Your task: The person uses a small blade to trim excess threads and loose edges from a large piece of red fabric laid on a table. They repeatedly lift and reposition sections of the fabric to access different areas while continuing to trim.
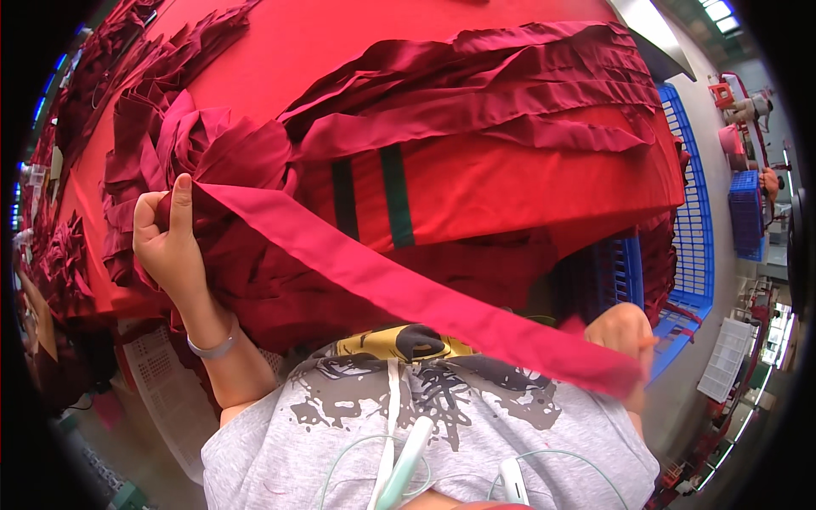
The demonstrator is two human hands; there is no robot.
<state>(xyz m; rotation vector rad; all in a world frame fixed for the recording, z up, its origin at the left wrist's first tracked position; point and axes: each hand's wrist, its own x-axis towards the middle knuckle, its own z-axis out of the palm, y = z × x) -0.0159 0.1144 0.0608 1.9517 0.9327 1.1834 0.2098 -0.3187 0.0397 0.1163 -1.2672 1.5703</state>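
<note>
A long crimson fabric strip [374,276] is stretched slantwise across my front. My left hand [172,229] pinches its upper left end between thumb and curled fingers. At the lower right, my right hand [623,330] is closed at the strip's other end, slightly blurred. A small orange tip [649,341] sticks out beside its fingers; what it belongs to is hidden. Behind my left hand lies a bunched heap of dark red fabric [212,153]. More long fabric strips [484,93] lie side by side over the red-covered table [527,183].
Two dark bands [397,195] cross the red cover. A blue plastic crate [693,204] with fabric inside stands at the table's right end. A person's hand [772,181] shows at the far right, near another blue crate [748,217]. Dark red fabric hangs along the table's near edge.
</note>
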